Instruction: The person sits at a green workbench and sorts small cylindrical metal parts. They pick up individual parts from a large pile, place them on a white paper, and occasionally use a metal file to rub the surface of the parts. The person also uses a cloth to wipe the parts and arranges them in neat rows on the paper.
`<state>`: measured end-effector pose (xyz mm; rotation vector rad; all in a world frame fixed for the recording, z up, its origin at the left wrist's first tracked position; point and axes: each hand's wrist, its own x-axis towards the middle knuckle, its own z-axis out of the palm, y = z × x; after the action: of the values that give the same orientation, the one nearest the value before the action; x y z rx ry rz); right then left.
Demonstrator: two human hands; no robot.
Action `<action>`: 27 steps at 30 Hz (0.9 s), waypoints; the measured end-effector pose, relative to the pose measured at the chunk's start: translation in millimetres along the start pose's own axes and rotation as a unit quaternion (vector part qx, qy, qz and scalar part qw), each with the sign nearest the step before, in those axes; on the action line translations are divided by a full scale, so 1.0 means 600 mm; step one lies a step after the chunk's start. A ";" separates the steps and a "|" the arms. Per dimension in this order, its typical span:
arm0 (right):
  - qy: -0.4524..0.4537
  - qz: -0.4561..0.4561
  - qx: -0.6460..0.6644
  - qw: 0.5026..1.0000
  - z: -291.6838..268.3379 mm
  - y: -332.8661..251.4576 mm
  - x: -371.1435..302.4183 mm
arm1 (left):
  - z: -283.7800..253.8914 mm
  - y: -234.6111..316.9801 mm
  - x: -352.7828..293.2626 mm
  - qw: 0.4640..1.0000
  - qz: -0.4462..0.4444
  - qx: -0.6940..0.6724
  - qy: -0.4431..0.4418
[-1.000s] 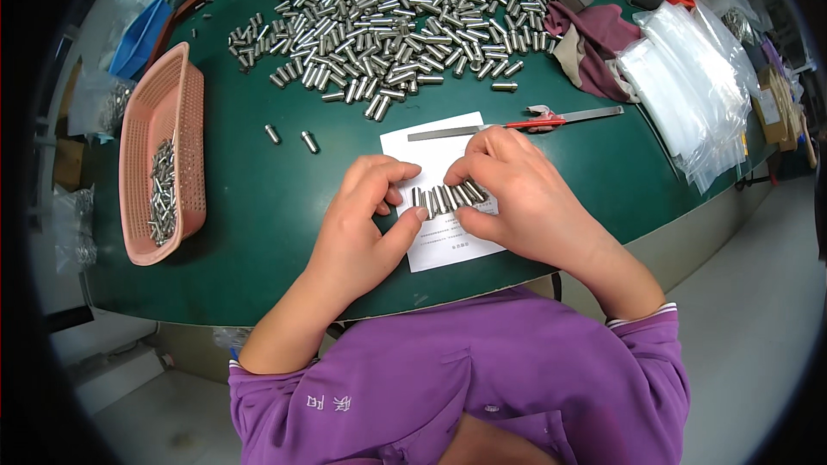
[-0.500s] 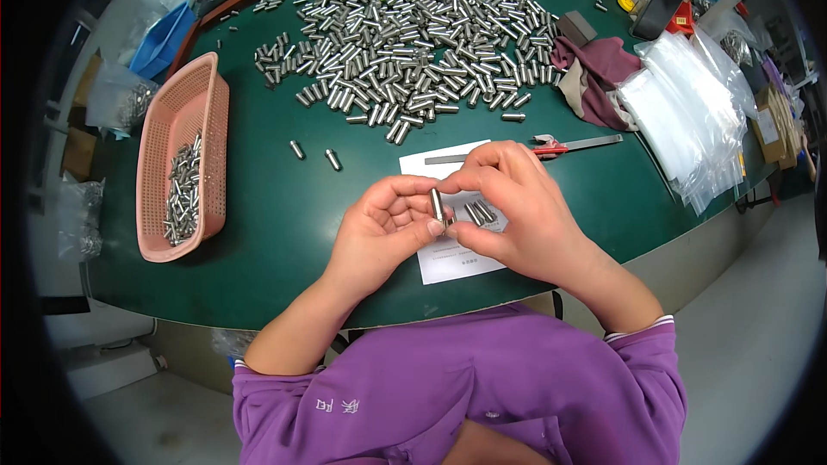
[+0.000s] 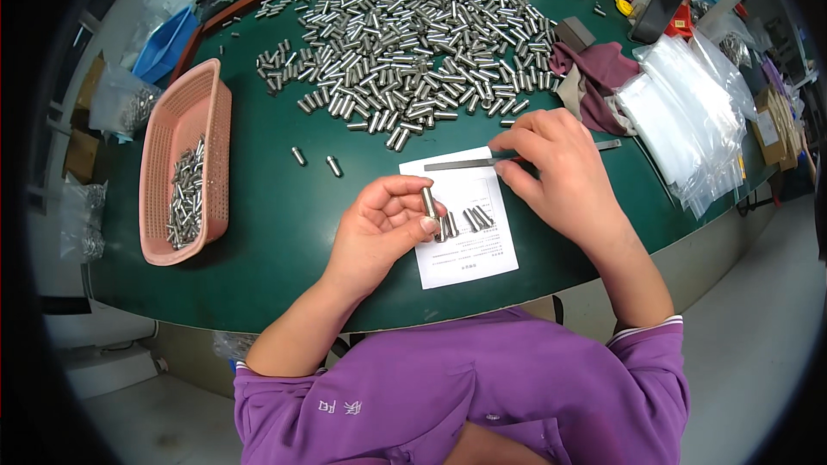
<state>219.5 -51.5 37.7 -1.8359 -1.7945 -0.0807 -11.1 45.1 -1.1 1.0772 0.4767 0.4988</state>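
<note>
Left hand [image 3: 383, 222] pinches 1 pin [image 3: 428, 200]; right hand [image 3: 562, 170] partly hides a flat tool [image 3: 459, 164]; that hand's grip unclear.

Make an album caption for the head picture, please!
Left hand holding a shiny metal pin, right hand at a flat tool, a big heap of pins beyond.

A green-topped table [image 3: 276, 224] stands over grey floor [image 3: 741, 319].

Bright middle, black fisheye rim.
Pretty even light across the green tabletop [image 3: 284, 232], whose front edge bows outward; lots of little glints on the metal pins [image 3: 413, 34], glare on the clear plastic bags [image 3: 680, 95], and the paper [image 3: 469, 270] has print too small to read.
</note>
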 end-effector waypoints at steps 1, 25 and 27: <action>-0.030 0.010 -0.007 0.999 0.002 0.009 0.002 | 0.000 0.001 0.000 1.000 -0.006 0.004 0.005; -0.104 0.089 0.170 0.976 0.004 0.003 0.012 | 0.004 -0.003 0.008 0.995 0.070 0.038 0.055; -0.106 0.099 0.159 0.977 0.009 0.002 0.012 | 0.004 -0.003 0.008 0.995 0.068 0.042 0.059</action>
<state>219.7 -42.3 35.7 -1.8270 -1.6349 0.4681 -5.8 45.7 -2.3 1.1698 0.5344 0.6699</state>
